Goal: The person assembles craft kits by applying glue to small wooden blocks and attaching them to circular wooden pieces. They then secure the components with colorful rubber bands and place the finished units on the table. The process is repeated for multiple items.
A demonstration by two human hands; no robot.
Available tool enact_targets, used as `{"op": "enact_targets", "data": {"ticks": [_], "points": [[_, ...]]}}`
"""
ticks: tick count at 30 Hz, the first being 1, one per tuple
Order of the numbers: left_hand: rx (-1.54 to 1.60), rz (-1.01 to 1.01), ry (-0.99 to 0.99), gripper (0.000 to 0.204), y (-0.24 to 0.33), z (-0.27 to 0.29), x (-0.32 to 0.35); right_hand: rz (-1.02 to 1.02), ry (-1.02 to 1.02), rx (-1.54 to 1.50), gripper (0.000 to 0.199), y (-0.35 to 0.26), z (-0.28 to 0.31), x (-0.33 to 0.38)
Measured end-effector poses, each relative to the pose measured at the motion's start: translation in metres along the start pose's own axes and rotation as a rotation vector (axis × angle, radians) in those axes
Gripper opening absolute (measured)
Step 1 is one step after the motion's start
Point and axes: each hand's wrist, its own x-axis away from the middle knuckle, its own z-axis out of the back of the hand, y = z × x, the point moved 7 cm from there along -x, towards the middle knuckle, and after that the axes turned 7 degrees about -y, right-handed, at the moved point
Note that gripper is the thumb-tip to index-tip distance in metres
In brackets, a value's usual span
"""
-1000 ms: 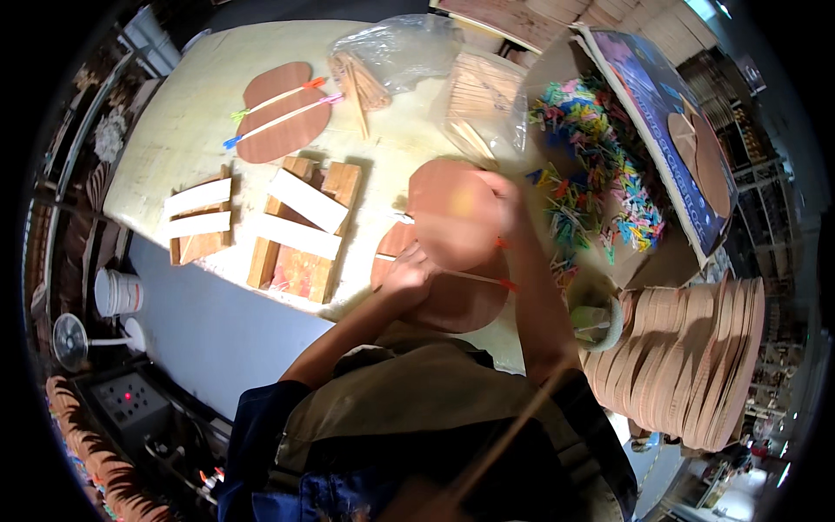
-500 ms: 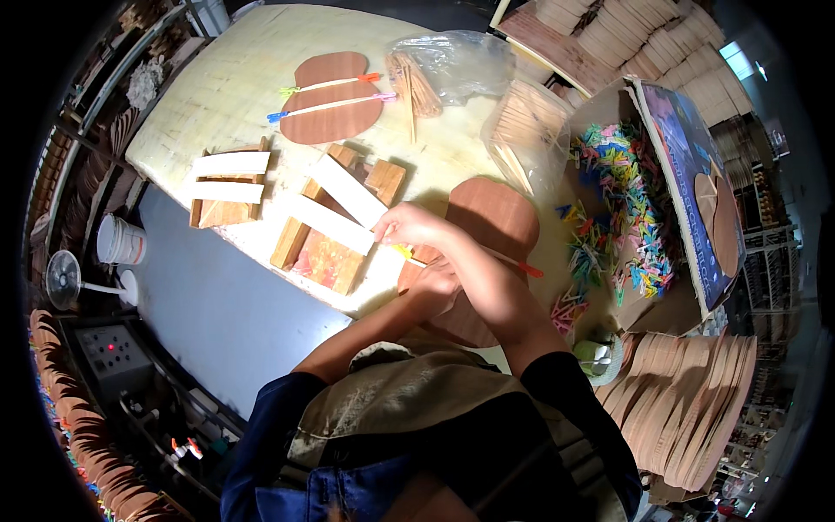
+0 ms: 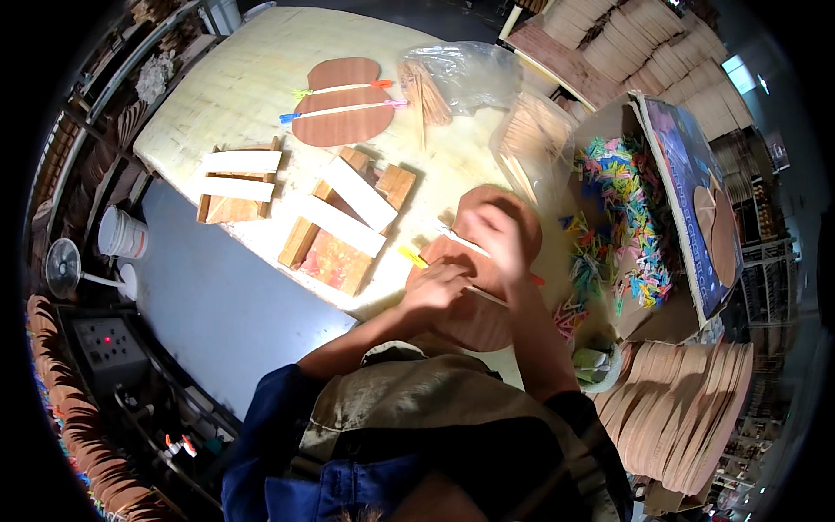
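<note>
Your left hand presses the brown wooden piece flat on the tabletop, fingers together, steadying it. Your right hand pinches a thin stick across it.

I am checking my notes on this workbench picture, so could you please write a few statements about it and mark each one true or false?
1. Both hands, left hand and right hand, rest on the brown wooden cutout. True.
2. The box of coloured clips lies at the person's left. False: it is at the right.
3. A second cutout carries two sticks clipped across it. True.
4. The white bucket stands on the table. False: it stands on the floor.
</note>
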Motion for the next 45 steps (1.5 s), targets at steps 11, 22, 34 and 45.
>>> {"op": "enact_targets", "data": {"ticks": [11, 22, 34, 45], "points": [[1.273, 0.855, 0.023, 0.014, -0.065, -0.043, 0.11, -0.196, 0.615, -0.506, 0.017, 0.045, 0.139, 0.182], [0.859, 0.549, 0.869, 0.017, -0.218, 0.215, 0.023, 0.064, 0.902, -0.566, 0.03, 0.02, 0.152, 0.281], [0.735, 0.672, 0.893, 0.045, -0.452, 0.246, -0.02, -0.175, 1.457, -0.322, 0.027, -0.012, 0.155, 0.443], [0.152, -0.251, -0.117, 0.049, 0.069, 0.03, -0.181, -0.251, 1.992, 1.211, 0.037, -0.28, 0.308, 0.634]]}}
